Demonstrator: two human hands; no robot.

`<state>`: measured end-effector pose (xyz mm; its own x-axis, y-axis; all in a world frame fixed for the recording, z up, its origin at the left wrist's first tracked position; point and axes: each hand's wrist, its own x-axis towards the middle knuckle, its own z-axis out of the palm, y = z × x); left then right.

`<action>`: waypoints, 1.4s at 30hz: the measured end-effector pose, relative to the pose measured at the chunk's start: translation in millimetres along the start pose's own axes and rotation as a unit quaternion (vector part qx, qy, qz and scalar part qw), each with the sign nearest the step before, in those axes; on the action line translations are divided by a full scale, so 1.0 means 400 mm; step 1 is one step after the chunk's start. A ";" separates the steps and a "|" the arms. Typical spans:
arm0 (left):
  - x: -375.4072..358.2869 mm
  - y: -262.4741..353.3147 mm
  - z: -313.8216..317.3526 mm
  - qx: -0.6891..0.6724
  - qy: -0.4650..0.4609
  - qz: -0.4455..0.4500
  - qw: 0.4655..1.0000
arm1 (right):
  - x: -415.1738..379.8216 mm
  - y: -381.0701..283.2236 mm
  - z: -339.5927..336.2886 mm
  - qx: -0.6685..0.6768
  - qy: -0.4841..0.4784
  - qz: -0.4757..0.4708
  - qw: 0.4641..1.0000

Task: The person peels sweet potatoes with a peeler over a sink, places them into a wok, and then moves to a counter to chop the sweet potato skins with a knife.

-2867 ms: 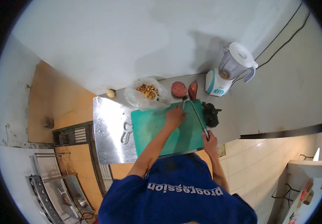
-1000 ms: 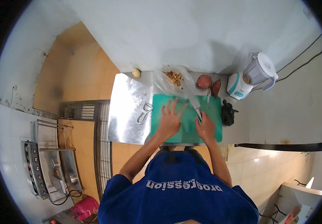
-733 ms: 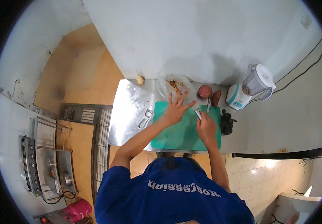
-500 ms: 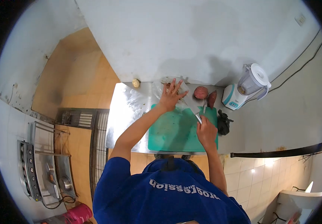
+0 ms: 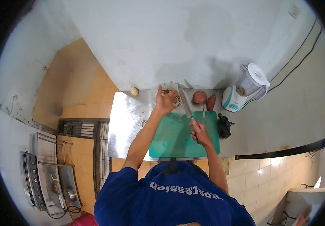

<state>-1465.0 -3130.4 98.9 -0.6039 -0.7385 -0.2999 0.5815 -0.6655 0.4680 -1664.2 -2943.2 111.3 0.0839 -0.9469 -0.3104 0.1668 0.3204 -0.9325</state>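
Note:
My left hand (image 5: 165,101) is open, its fingers stretched out at the far edge of the green cutting board (image 5: 170,145). Just beyond it lies a clear plastic bag (image 5: 180,102) with brownish scraps or peelings in it, partly hidden by the fingers. My right hand (image 5: 199,132) is closed around the handle of a kitchen knife (image 5: 185,100). The broad blade points away from me, tilted up to the left beside the bag. Right of the blade sit a round reddish tuber (image 5: 199,97) and a longer, slimmer one (image 5: 211,102).
A slim pale-handled tool (image 5: 204,110) lies by the tubers. A black plastic bag (image 5: 224,125) is right of the board. Farther right stands a blender (image 5: 241,92) with a cord. A pale round piece (image 5: 134,91) rests at the steel table's (image 5: 123,120) back left, against the wall.
My left hand has turned from palm-down over the bag to a more sideways pose. The knife has swung more upright, away from the left hand, and my right hand has shifted slightly left.

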 end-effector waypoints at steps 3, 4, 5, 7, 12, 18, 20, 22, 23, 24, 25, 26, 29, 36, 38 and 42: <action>-0.024 0.011 0.019 0.028 0.036 0.007 0.999 | 0.029 0.009 -0.004 0.031 -0.053 0.030 0.998; -0.033 0.015 0.027 0.016 0.055 0.005 0.998 | 0.038 0.013 -0.011 0.060 -0.083 0.056 0.993; -0.036 0.018 0.022 0.016 0.056 0.008 0.998 | 0.048 0.017 -0.017 0.059 -0.086 0.055 0.993; -0.044 0.027 0.012 -0.034 -0.016 0.001 0.999 | 0.071 0.024 -0.028 0.031 -0.113 0.068 0.991; -0.044 0.048 -0.010 -0.025 -0.023 0.012 0.999 | 0.128 0.053 -0.053 0.001 -0.066 0.085 0.994; -0.052 0.056 -0.007 0.003 -0.004 0.025 1.000 | 0.129 0.031 -0.052 0.004 -0.060 0.067 0.996; -0.044 0.048 -0.017 -0.005 0.006 0.023 1.000 | 0.122 0.027 -0.040 0.013 -0.091 0.063 0.994; -0.033 0.042 -0.028 -0.043 -0.002 0.012 0.999 | 0.123 0.024 -0.033 -0.032 -0.112 0.068 0.991; -0.037 0.041 -0.023 -0.043 -0.001 0.011 0.999 | 0.127 0.037 -0.036 -0.030 -0.112 0.069 0.991; -0.040 0.041 -0.017 -0.030 -0.006 0.013 0.999 | 0.133 0.046 -0.040 -0.034 -0.077 0.072 0.994; -0.042 0.041 -0.009 -0.018 -0.010 0.016 1.000 | 0.140 0.053 -0.047 -0.039 -0.043 0.074 0.996; -0.045 0.043 -0.005 -0.018 -0.011 0.016 1.000 | 0.144 0.054 -0.053 -0.040 -0.043 0.074 0.996; -0.050 0.045 -0.001 -0.025 0.004 0.024 0.999 | 0.142 0.048 -0.059 -0.020 -0.014 0.077 0.997; -0.044 0.042 0.002 -0.021 -0.007 0.011 1.000 | 0.157 0.062 -0.051 -0.048 -0.057 0.064 0.995; -0.047 0.040 0.005 -0.015 0.009 0.019 1.000 | 0.169 0.079 -0.061 -0.054 -0.018 0.063 0.996; -0.049 0.044 0.015 -0.051 0.026 0.035 0.998 | 0.160 0.069 -0.057 -0.043 -0.013 0.040 0.998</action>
<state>-1446.3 -3126.9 118.0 -0.5316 -0.7869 -0.3133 0.6761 -0.6171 0.4026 -1676.8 -2995.6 61.7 0.1187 -0.9173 -0.3801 0.0747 0.3900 -0.9178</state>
